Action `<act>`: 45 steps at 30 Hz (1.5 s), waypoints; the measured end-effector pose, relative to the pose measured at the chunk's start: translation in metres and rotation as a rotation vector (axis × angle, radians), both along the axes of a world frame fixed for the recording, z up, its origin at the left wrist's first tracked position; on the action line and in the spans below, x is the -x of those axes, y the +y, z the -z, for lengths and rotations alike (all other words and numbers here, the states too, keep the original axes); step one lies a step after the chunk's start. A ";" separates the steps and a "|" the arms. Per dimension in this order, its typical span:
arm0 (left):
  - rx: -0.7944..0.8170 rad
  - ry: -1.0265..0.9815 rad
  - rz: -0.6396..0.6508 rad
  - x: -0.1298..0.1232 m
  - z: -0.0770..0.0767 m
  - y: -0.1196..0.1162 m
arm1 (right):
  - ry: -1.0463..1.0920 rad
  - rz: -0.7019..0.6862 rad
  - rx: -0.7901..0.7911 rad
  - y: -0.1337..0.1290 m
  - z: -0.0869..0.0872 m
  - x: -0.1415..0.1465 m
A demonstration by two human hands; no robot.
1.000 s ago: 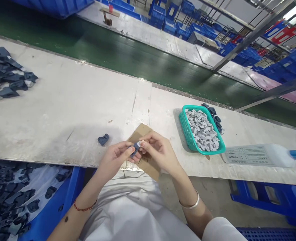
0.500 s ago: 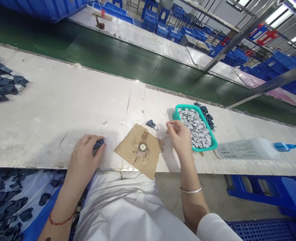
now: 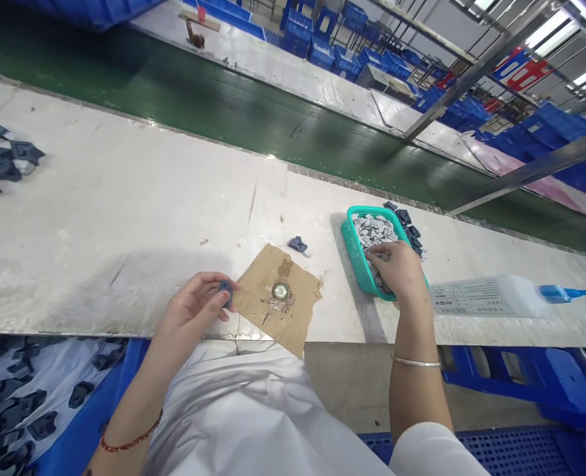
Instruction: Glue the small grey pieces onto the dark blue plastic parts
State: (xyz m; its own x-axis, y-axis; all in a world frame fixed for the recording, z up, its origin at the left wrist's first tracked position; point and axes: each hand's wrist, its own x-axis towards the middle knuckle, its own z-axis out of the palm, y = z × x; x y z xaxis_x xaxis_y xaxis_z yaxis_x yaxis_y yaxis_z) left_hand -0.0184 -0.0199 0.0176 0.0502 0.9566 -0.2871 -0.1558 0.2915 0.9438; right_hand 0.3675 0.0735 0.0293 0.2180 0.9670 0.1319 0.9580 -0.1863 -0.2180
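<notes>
Head view: into the basket on the right, dark blue piece up on the left!

And straight over to the teal basket (image 3: 353, 263) with the right hand (image 3: 403, 271), only just beside it half a second ago, now down among the pale pieces (image 3: 373, 228). Reaching in with fingertips bunched; impossible to tell from here whether already pinching one or merely touching the pile.

Across to the left hand (image 3: 191, 307): grasping a dark blue piece (image 3: 226, 293) firmly between thumb and fingers, close by the left edge of the brown paper (image 3: 293, 324). Down at the table (image 3: 174, 198) half a second ago, now turned up and held nearer that paper.

Lying beyond the paper, left of the basket: a second dark piece (image 3: 297, 244), free of both hands, unmoved since half a second ago. On the paper, untouched: a round metallic cap (image 3: 280, 291) among wet-looking spots (image 3: 273, 309). Right of the basket, on its side: a bottle (image 3: 511, 295) with a blue nozzle (image 3: 557, 294).

Meaning for the work, by the look of it: divided between two fronts, secure on the left, apparently choosing on the right.
</notes>
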 end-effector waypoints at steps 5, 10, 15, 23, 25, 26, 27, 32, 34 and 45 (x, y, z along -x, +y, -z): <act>-0.021 -0.056 0.018 -0.009 0.007 -0.001 | 0.338 0.007 -0.140 -0.010 -0.001 0.006; -0.063 -0.073 0.020 -0.021 0.009 0.000 | 0.789 -0.140 -0.224 -0.025 -0.016 0.034; -0.065 -0.122 0.066 -0.028 0.011 -0.001 | 1.047 -0.258 -0.098 -0.035 -0.022 0.081; -0.048 0.025 0.193 -0.030 0.014 -0.001 | 0.801 -0.329 0.078 -0.050 0.007 0.132; -0.051 0.016 0.213 -0.028 0.015 -0.001 | 0.686 -0.397 0.065 -0.052 0.012 0.138; -0.050 0.010 0.219 -0.027 0.015 -0.001 | 0.639 -0.436 0.050 -0.052 0.013 0.140; -0.050 0.008 0.225 -0.027 0.015 -0.001 | 0.597 -0.478 0.032 -0.052 0.015 0.142; -0.086 0.039 0.250 -0.026 0.017 0.000 | 0.347 -0.704 -0.122 -0.050 0.024 0.148; -0.101 0.040 0.253 -0.026 0.017 0.000 | 0.244 -0.773 -0.190 -0.050 0.026 0.149; -0.164 0.131 0.312 -0.024 0.017 0.000 | 0.221 -0.729 -0.192 -0.058 0.028 0.147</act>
